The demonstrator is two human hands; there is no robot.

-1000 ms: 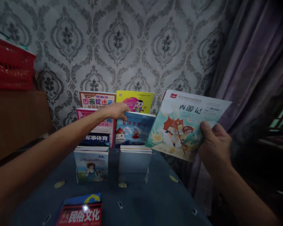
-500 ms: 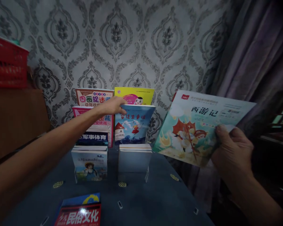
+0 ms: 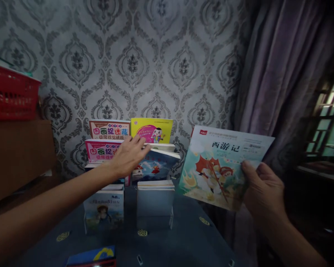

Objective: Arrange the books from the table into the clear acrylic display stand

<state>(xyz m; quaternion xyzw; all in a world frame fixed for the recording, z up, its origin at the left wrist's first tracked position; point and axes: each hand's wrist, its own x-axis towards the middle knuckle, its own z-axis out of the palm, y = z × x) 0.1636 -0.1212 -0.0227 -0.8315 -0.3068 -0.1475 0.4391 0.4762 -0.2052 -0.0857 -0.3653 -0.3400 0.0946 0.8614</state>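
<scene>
In my right hand (image 3: 267,189), on the right, is a pale teal paperback storybook (image 3: 208,170) with a red-caped figure on its cover. The thumb lies on its front, and the book is held up, slightly tilted, beside the rack. My left hand (image 3: 130,154) reaches across to a blue storybook (image 3: 156,168), fingers curled at its top edge. This blue book leans forward, its top tipped towards me. Just behind it show the pale top edge of another book (image 3: 163,147) and a yellow book (image 3: 163,129) standing upright.
Left of the blue book stand brown (image 3: 108,128) and pink (image 3: 100,150) picture books. In front are a book with a girl on its cover (image 3: 104,211) and a pale-backed stack (image 3: 155,200) in clear holders. A blue-and-red book (image 3: 91,256) lies nearest. A red basket (image 3: 13,92) tops a cardboard box (image 3: 19,155).
The blue book has tipped forward under my left hand, revealing a book edge behind it. The teal book stays in my right hand, slightly nearer the rack. The camera view has shifted upward.
</scene>
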